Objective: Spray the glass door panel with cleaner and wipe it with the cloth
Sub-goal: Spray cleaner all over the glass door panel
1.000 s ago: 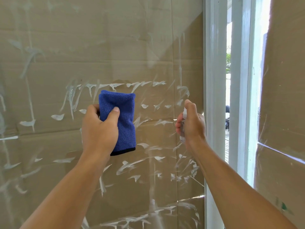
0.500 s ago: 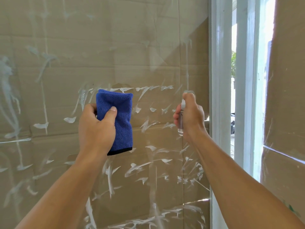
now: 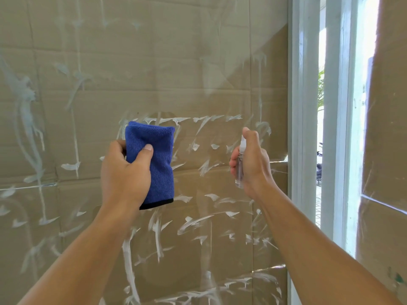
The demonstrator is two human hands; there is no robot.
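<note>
The glass door panel (image 3: 176, 69) fills the view, backed by brown cardboard and marked with white smears and streaks. My left hand (image 3: 124, 172) holds a folded blue cloth (image 3: 157, 155) upright in front of the glass, thumb across its face. My right hand (image 3: 253, 164) grips a small clear spray bottle (image 3: 240, 164), index finger on top of its nozzle, which points at the glass. Whether the cloth touches the glass cannot be told.
A white door frame (image 3: 305, 128) runs vertically right of the panel, with a narrow gap (image 3: 320, 128) showing outdoors. Another cardboard-backed pane (image 3: 387, 150) lies at far right.
The view has shifted left, so the frame sits farther right. Both hands rose slightly; the right hand keeps its finger on the nozzle.
</note>
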